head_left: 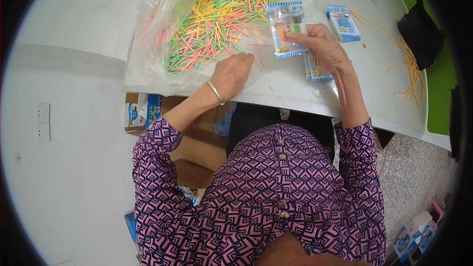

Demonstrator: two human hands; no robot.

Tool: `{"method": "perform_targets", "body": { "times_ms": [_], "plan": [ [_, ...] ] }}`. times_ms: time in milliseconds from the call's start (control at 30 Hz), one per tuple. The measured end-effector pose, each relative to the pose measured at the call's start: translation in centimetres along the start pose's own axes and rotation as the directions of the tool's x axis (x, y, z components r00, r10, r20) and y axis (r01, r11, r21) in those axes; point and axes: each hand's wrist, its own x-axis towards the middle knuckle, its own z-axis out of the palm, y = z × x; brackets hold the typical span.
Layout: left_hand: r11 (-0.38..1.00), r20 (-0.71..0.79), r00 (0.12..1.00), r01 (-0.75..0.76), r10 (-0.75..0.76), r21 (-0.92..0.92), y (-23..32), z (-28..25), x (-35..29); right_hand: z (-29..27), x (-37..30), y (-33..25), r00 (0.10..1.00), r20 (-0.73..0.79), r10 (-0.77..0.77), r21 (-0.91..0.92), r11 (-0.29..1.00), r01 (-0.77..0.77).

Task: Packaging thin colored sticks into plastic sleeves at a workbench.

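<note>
Packet (282, 41) of clear plastic with blue-and-white striped ends is pinched between the thumb and fingers of the person's right hand (323, 48), held up over a white table (379, 76), just right of a large heap of thin sticks (212, 32). Pink, green and yellow colours show in the packet's middle. The sticks, in pink, green, yellow and orange, lie in a crinkled clear plastic bag (152, 49) spread across the table's left side. At the heap's near edge, the left hand (230, 78) has its fingers curled in, tips close together; whether it grips a stick cannot be told. A bracelet (215, 92) circles that wrist. A pink stick (260, 56) lies between the two hands.

Partly hidden below the held packet are more striped packets (319, 75). A neat stack of packets (344, 23) sits beyond the right hand. Farther right, loose yellowish sticks (411, 76) lie scattered beside a crumpled black cloth (421, 34). The person wears a pink-and-navy patterned shirt (315, 167). Brown cardboard (199, 150) shows under the table.
</note>
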Motion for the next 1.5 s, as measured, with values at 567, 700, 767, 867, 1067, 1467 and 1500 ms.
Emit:
{"method": "perform_targets", "body": {
  "times_ms": [567, 700, 767, 867, 1067, 1467, 1500],
  "plan": [
    [0.39, -0.293, 0.872, -0.131, -0.392, -0.911, 1.2, -8.9, 7.5, 1.6, -0.4, 0.8, 0.995, 0.098, -0.011, -0.16, 0.987, 0.027],
    [0.438, -0.182, 0.933, -0.03, -0.309, -0.899, 2.0, -7.9, 7.0, 1.4, -0.7, 0.3, 0.994, 0.104, 0.027, -0.228, 0.974, -0.003],
    [0.449, -0.146, 0.946, -0.001, -0.288, -0.893, 2.1, -7.1, 7.0, 1.8, -1.1, 0.1, 0.992, 0.125, -0.028, -0.097, 0.994, 0.04],
    [0.682, -0.215, 0.974, -0.107, -0.076, -0.724, 2.3, -6.0, 7.3, 0.9, -1.3, 0.5, 0.992, 0.124, -0.016, -0.129, 0.991, 0.032],
    [0.489, 0.05, 0.983, 0.131, -0.176, -0.862, 3.4, -4.7, 8.0, 0.2, -4.5, -3.4, 0.991, 0.04, 0.131, -0.261, 0.958, -0.116],
    [0.929, -0.238, 0.971, -0.09, 0.002, -0.36, 4.9, 4.6, 12.1, -12.8, 0.4, 1.7, 0.658, -0.629, -0.414, -0.763, 0.491, -0.42],
    [0.932, -0.238, 0.971, -0.086, -0.001, -0.353, 4.7, 4.4, 11.8, -12.7, 1.3, 2.2, 0.675, -0.644, -0.36, -0.758, 0.422, -0.498]
  ]
}}
